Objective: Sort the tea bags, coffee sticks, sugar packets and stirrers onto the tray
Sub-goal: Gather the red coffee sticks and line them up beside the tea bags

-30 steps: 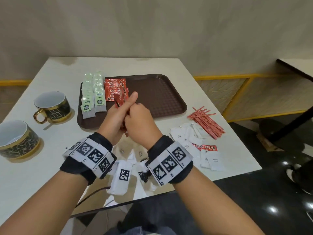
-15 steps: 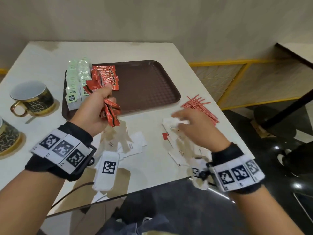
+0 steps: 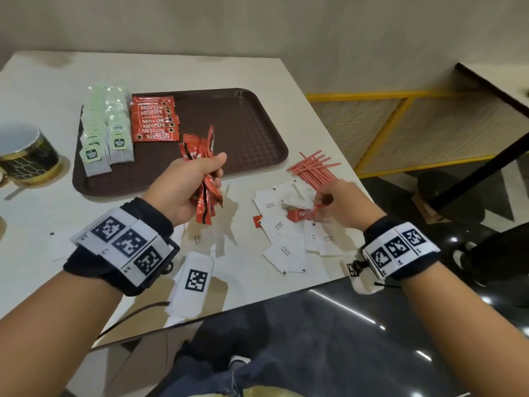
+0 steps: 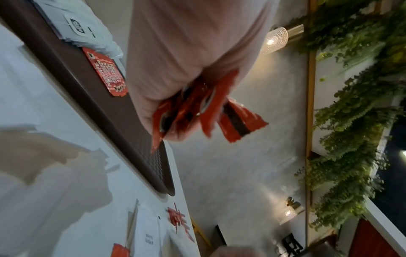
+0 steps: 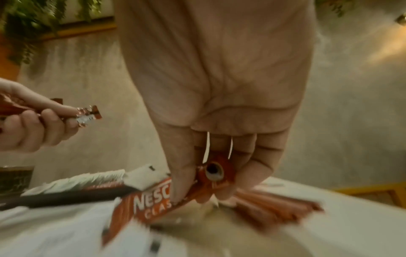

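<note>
The table (image 3: 243,70) carries the brown tray (image 3: 243,130), where tea bags (image 3: 106,127) lie in two rows at its left end with a stack of coffee sticks (image 3: 154,118) just beside them; the rest of the tray floor is bare. Off the tray, near the table's right edge, red stirrers (image 3: 313,170) lie in a loose bundle next to scattered white sugar packets (image 3: 282,239).

The left hand (image 3: 186,187) is curled round a bunch of loose coffee sticks (image 3: 204,179), held above the tray's near rim. The right hand (image 3: 340,204) pinches one more coffee stick (image 5: 153,205) by its end, thumb against fingertips, as it lies among the sugar packets.

To do this well, I judge the stick should be drawn out slowly so the packets lying over it do not slide off the edge, then passed into the left hand's bunch. One red corner (image 3: 257,221) showing under the packets is probably another stick to collect.
</note>
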Demonstrator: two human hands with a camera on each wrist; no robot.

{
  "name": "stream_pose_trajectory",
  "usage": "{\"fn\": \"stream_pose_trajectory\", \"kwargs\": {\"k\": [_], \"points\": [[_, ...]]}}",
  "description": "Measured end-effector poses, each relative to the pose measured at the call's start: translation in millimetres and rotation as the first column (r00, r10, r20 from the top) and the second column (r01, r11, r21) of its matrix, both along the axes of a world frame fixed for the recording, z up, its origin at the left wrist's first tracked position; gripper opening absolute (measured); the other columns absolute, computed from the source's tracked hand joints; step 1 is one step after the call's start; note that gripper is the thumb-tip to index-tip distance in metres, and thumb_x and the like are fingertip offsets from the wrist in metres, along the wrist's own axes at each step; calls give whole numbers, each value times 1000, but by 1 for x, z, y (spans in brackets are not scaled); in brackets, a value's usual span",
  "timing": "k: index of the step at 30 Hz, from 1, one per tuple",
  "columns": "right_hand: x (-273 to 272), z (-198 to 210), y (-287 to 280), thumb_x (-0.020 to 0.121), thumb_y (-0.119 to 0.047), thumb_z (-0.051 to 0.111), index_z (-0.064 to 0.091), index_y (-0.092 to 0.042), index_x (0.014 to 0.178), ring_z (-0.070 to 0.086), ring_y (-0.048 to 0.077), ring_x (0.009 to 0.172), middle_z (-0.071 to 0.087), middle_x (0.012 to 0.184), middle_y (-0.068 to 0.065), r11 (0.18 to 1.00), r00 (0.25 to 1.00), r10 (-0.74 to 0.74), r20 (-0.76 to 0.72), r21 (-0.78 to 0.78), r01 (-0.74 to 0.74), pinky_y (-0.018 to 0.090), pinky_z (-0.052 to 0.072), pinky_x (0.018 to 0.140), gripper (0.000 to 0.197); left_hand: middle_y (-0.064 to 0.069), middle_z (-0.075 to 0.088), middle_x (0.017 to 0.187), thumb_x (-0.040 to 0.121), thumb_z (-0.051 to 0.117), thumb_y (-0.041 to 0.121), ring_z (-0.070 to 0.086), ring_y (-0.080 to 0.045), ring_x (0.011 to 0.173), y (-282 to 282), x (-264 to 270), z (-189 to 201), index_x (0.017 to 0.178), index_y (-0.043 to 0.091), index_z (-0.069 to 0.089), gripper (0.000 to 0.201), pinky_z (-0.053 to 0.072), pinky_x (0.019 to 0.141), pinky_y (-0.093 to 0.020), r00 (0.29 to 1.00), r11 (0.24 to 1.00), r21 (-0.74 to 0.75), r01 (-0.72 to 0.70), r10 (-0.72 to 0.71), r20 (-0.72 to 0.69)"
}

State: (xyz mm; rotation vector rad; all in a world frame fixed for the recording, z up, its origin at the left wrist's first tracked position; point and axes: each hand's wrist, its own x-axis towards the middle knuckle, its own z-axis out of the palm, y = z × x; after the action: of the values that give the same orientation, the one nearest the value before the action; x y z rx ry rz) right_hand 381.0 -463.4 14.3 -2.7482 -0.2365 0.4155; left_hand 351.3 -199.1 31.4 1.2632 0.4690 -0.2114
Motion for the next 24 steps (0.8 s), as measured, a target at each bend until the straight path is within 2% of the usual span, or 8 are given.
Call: {"fn": "stream_pose_trajectory", "kwargs": {"k": [5, 7, 10, 13, 17, 20, 22, 24], "points": [[7, 53, 0, 90, -5, 64, 72, -18, 84, 60, 12, 70, 65, 78, -3, 995, 999, -20, 37, 95, 17, 19, 45, 62, 17, 3, 50, 66, 88, 69, 37, 46, -10, 52, -16, -4, 5, 80, 16, 55, 26, 43, 50, -23, 998, 997, 75, -30, 26, 50], [3, 69, 7, 91, -1, 58, 71, -18, 81, 68, 23, 76, 69, 81, 5, 950, 994, -84, 70, 307, 58, 33, 57, 72, 24, 2, 49, 70, 87, 69, 42, 46, -10, 52, -24, -7, 8, 87, 15, 55, 31, 43, 47, -20, 994, 992, 104, -68, 58, 93], [-10, 80, 37, 93, 6, 51, 69, -2, 89, 69, 21, 68, 69, 84, 14, 692, 981, -193, 18, 711, 123, 32, 59, 71, 20, 2, 46, 67, 86, 68, 45, 45, -9, 49, -37, -14, 11, 87, 14, 53, 35, 43, 50, -20, 981, 991, 83, -101, 85, 176], [-28, 72, 76, 91, 2, 59, 66, -4, 87, 66, 12, 64, 67, 81, 13, 475, 978, -193, -85, 864, 168, 25, 56, 60, 10, 5, 52, 60, 87, 67, 40, 53, -9, 53, -51, -20, 18, 83, 12, 57, 30, 50, 60, -25, 953, 993, 1, -117, 112, 281], [-36, 50, 97, 86, -9, 68, 68, -8, 83, 67, 20, 70, 69, 78, 15, 573, 991, -115, 75, 820, 5, 34, 58, 58, 3, -26, 69, 101, 82, 74, 28, 72, -30, 90, -51, -24, 22, 113, -7, 60, 49, 59, 81, -44, 947, 987, -80, -137, 154, 282], [-21, 37, 87, 88, -10, 66, 71, -10, 86, 68, 17, 77, 71, 83, 7, 698, 993, -11, 117, 712, -76, 25, 57, 60, 6, -5, 64, 79, 86, 71, 16, 68, -17, 71, -38, -25, 18, 101, 6, 62, 20, 57, 73, -37, 953, 977, -16, -213, 212, 218], [-8, 22, 78, 87, -13, 67, 72, -11, 91, 65, 14, 79, 70, 88, 2, 883, 980, 143, 138, 430, -189, 23, 55, 65, 7, 1, 58, 73, 87, 70, 13, 62, -15, 70, -27, -27, 15, 91, 13, 60, 10, 53, 77, -39, 942, 958, -30, -284, 285, 179], [-3, 6, 78, 85, -18, 70, 70, -11, 102, 62, 18, 89, 67, 100, 3, 931, 929, 361, 78, 19, -364, 26, 51, 73, 19, 5, 54, 68, 87, 68, 11, 59, -12, 65, -18, -30, 13, 84, 17, 58, 11, 51, 72, -35, 934, 947, -57, -317, 322, 156]]}}
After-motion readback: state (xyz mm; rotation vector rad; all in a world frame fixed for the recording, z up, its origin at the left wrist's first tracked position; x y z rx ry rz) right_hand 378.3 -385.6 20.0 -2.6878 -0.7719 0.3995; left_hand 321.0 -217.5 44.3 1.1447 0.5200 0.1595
